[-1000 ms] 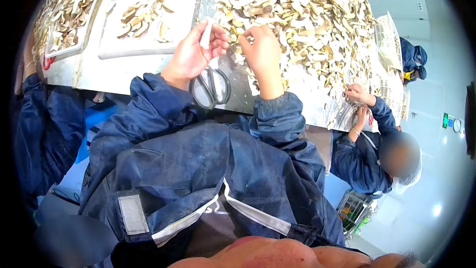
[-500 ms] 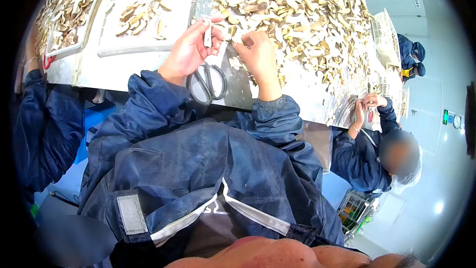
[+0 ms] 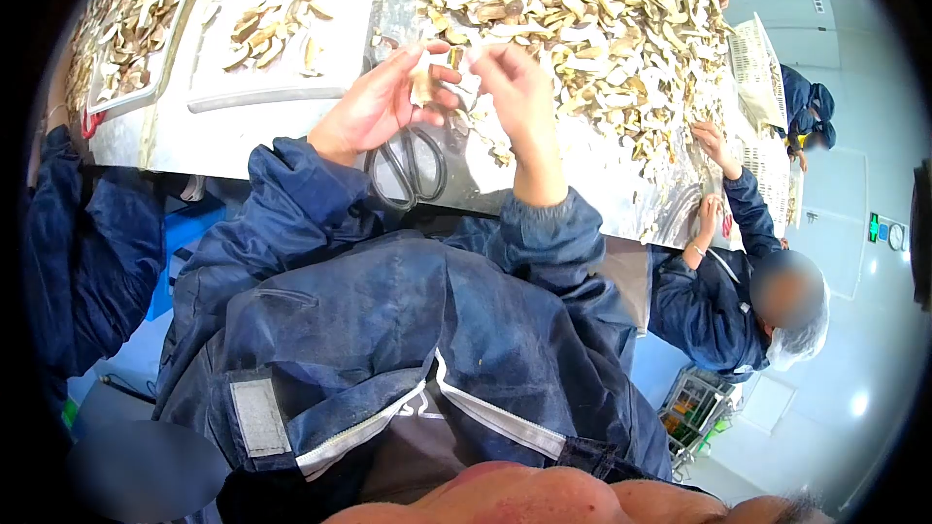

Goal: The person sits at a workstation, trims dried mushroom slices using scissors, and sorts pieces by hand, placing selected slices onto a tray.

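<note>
My left hand (image 3: 377,102), palm up, is closed on a pale mushroom slice (image 3: 421,83) between thumb and fingers. Close to its right, my right hand (image 3: 515,87) pinches the end of a small piece with a dark and yellowish edge (image 3: 454,58), between the two hands. Black-handled scissors (image 3: 408,170) lie on the metal table (image 3: 466,170) just below my left hand. A large heap of sliced mushrooms (image 3: 602,39) spreads beyond my right hand. Some slices (image 3: 267,29) rest in the white tray (image 3: 209,87) on the left.
Another tray (image 3: 153,97) of slices stands at the far left, near a person's dark blue sleeve (image 3: 68,233). On the right, a co-worker (image 3: 714,301) in a hair cover reaches onto the table edge. White crates (image 3: 755,78) stand behind the heap.
My right hand has moved up and slightly right, and a small dark-edged piece now shows at its fingertips. The slice in my left hand is turned differently. The co-worker's one hand has reached toward the heap.
</note>
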### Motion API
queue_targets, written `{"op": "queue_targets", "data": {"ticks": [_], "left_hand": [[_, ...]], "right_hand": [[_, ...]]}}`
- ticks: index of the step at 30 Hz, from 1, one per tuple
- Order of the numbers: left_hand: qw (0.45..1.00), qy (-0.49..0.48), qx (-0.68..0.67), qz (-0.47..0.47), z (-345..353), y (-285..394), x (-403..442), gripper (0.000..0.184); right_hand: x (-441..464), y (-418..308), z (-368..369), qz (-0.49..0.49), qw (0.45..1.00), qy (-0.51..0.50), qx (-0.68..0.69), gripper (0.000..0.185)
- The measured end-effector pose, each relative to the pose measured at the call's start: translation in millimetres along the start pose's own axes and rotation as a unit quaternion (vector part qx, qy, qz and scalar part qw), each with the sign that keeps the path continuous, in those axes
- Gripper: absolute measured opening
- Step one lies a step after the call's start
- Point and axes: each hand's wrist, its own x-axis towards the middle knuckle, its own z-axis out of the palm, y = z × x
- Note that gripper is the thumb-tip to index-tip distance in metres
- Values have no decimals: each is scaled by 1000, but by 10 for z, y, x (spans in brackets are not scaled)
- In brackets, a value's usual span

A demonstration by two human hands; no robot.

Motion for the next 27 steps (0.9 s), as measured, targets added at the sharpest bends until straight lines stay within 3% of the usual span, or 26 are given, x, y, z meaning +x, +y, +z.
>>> {"op": "queue_targets", "data": {"ticks": [1, 4, 8, 12, 16, 17, 24, 27], "left_hand": [[1000, 9, 10, -1, 3, 14, -17, 46], [1000, 14, 21, -3, -31, 51, -18, 40], [999, 11, -31, 17, -144, 20, -15, 29], [995, 10, -94, 21, -215, 0, 16, 30], [996, 16, -88, 23, -215, -10, 46, 34], [995, 15, -91, 26, -215, -6, 37, 34], [996, 34, -72, 49, -137, 33, -9, 41], [994, 26, -88, 50, -157, 31, 1, 43]], "right_hand": [[90, 16, -40, -19, 994, 67, -86, 16], [362, 251, -121, -117, 923, 104, -352, 16], [255, 368, -7, -177, 869, 88, -454, 18], [22, 281, -127, -87, 949, 22, -301, 20], [7, 384, -267, -103, 923, 115, -353, 18], [7, 389, -257, -90, 942, 85, -311, 22], [-32, 382, -95, -133, 913, 26, -385, 22], [-53, 338, -154, -61, 943, 14, -326, 16]]}}
